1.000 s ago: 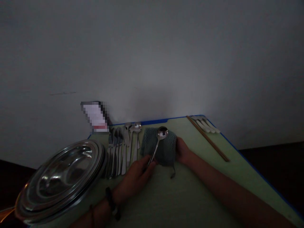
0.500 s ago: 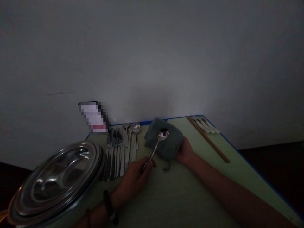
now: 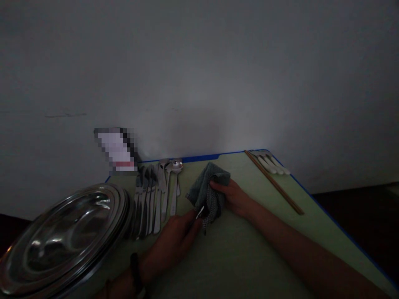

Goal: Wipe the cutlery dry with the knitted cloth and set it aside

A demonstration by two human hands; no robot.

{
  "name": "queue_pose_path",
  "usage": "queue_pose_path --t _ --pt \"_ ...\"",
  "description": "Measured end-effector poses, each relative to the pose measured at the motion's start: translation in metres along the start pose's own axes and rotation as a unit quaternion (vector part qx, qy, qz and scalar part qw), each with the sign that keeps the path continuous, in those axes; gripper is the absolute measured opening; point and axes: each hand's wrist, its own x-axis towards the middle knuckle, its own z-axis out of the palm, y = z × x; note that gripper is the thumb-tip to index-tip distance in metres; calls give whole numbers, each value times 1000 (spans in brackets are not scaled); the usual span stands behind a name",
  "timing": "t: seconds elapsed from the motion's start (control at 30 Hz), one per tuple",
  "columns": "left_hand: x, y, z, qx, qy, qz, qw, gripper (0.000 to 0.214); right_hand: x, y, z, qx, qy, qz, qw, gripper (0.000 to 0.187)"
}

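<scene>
My left hand [image 3: 177, 234] pinches the handle of a metal spoon [image 3: 200, 212]; only a short bright piece of the handle shows. My right hand [image 3: 232, 195] is closed on a grey-green cloth [image 3: 205, 192], which is folded around the spoon's bowl and hides it. Both hands rest low over a pale green table [image 3: 249, 257] near its middle.
A row of several spoons and other cutlery [image 3: 156, 195] lies left of the cloth. Stacked steel trays [image 3: 59, 241] fill the near left corner. Wooden chopsticks [image 3: 274, 182] and white-handled utensils [image 3: 272, 164] lie at the far right. A blurred packet [image 3: 116, 149] leans on the wall.
The cloth, lying flat under the spoon before, has been lifted and folded over the spoon's bowl by my right hand. My left hand still holds the handle.
</scene>
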Motion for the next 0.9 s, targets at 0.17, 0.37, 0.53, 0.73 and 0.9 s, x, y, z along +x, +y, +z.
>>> queue_pose_path --t 0.17,0.37,0.53,0.73,0.9 --pt "1 -1 -3 -26 11 16 999 30 4 7 -3 -82 17 -67 994 26" --pt "1 3 -4 -30 -12 4 999 31 4 7 -1 -216 105 -137 961 29" --pt "2 6 -6 -86 1 -13 996 28 5 7 -3 -212 118 -132 961 24" --pt "5 -2 -6 -126 56 -94 986 32 11 10 -10 -83 31 -60 994 17" --pt "7 0 -3 -87 38 -97 991 36 8 7 -7 -12 -34 -33 999 23"
